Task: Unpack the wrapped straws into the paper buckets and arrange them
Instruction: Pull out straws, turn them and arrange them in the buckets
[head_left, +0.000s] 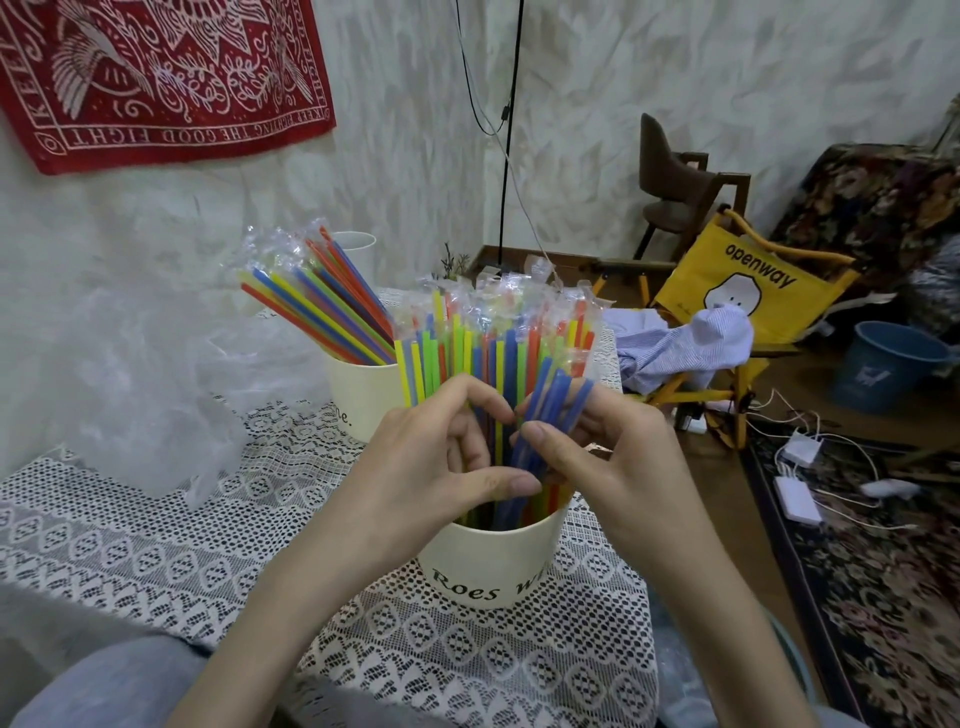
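A cream paper bucket lettered "Roes" stands on the lace-covered table, packed with upright wrapped straws in many colours. My right hand pinches a few blue wrapped straws at the bucket's right side, tilted to the right. My left hand has its curled fingers among the straws just above the rim, thumb pointing at the blue ones. Behind, a second paper bucket holds wrapped straws leaning left. A third white bucket peeks out behind it.
A crumpled clear plastic bag lies on the table's left. Right of the table stand a yellow folding chair with striped cloth, a blue pail, and cables with chargers on the patterned rug.
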